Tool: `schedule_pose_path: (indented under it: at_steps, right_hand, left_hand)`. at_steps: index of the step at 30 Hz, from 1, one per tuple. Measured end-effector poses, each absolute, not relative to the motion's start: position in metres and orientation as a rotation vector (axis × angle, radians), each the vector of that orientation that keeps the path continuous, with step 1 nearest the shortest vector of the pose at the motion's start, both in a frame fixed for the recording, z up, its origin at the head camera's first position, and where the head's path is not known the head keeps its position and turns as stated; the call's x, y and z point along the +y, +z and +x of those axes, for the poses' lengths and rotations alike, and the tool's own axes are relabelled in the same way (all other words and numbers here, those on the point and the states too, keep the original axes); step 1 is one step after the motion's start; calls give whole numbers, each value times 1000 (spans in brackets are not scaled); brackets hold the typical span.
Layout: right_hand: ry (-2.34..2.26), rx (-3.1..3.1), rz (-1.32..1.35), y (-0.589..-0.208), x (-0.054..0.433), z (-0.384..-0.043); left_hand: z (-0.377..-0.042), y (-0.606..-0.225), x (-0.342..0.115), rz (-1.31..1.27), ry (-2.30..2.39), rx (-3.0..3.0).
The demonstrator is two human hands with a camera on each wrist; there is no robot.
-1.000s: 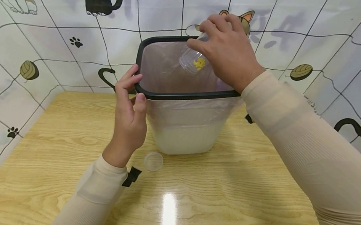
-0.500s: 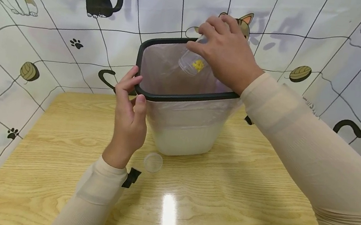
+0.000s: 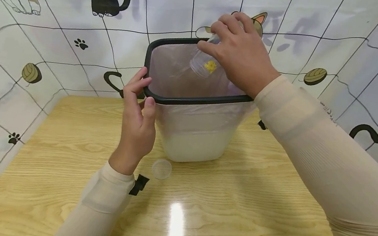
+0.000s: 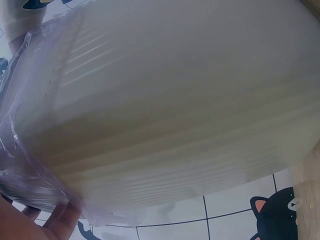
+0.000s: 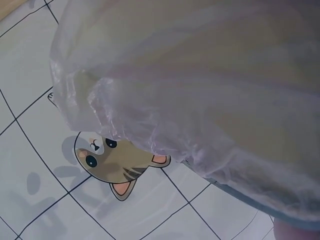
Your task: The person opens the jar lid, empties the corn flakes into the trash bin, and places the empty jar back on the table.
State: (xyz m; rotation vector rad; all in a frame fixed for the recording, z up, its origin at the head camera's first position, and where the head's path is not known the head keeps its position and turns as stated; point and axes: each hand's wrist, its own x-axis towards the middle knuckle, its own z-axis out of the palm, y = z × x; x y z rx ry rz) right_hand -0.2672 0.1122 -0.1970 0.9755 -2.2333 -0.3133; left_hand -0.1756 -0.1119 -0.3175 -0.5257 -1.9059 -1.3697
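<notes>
A whitish trash bin (image 3: 195, 147) with a black rim (image 3: 191, 103) stands upright on the table, lined with a thin translucent bag (image 3: 172, 79) folded over its edge. At the rim's left front corner my left hand (image 3: 137, 127) holds on, fingers along the outer side and thumb in front. Over the bin's opening my right hand (image 3: 242, 57) grips a small clear plastic jar (image 3: 198, 63), tilted with its mouth down and to the left. Yellow bits (image 3: 210, 66) lie inside the jar near its mouth. The right wrist view shows mostly the bin bag (image 5: 200, 100); the jar is hidden there.
A round clear lid (image 3: 161, 169) lies on the wooden table (image 3: 250, 223) in front of the bin. Close behind and to the sides stands a white covering (image 3: 172, 6) printed with cats and grid lines. Black tape (image 3: 139, 185) shows beside the left wrist.
The yellow bits have shifted slightly inside the tilted jar. Both hands and the bin stay in nearly the same place.
</notes>
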Motion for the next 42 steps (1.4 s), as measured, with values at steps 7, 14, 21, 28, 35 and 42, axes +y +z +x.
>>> schedule_pose_path:
  at_steps: [7, 14, 21, 28, 35, 42]
  right_hand:
    - [-319, -2269, 974, -196, 112, -267]
    - [-298, -2255, 1003, -195, 109, -269]
    - [-313, -2293, 1010, -198, 108, -268]
    - [-330, -2283, 1016, -196, 107, -267]
    - [-339, -2278, 1031, -195, 107, -266]
    - [-368, -2282, 1026, -195, 107, -265]
  left_hand:
    - [-177, -316, -113, -535, -1370, -1901]
    - [-177, -317, -116, -528, -1360, -1904]
    - [-176, -320, -115, -524, -1362, -1914]
    - [-175, -319, -116, -510, -1327, -1924]
    - [-175, -318, -115, -510, -1329, -1928]
    - [-175, -318, -115, -518, -1322, -1926]
